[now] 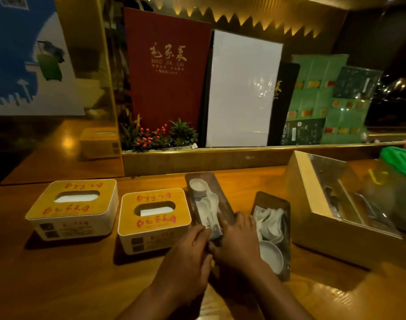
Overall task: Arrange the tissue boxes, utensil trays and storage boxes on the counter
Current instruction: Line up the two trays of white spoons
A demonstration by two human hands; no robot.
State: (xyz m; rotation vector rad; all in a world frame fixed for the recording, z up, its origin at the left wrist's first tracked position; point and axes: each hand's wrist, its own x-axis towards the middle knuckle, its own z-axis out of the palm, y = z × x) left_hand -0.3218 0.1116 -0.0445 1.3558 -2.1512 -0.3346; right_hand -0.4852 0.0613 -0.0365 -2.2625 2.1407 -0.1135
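Two white tissue boxes with yellow lids stand side by side on the wooden counter, one at the left (72, 209) and one nearer the middle (154, 219). Right of them lies a dark utensil tray (222, 199) holding a small white cup and white spoons. My left hand (188, 257) and my right hand (236, 241) both grip its near end. A second dark utensil tray (272, 227) with spoons and a white dish lies just right of my right hand. A wooden storage box (313, 215) with a clear lid stands at the right.
A raised ledge (220, 155) runs behind the counter, carrying a red menu (167, 70), a white board (241, 88), green packets (324, 100) and a small plant with red berries (155, 137). A clear container with a green lid (398, 165) sits at the far right.
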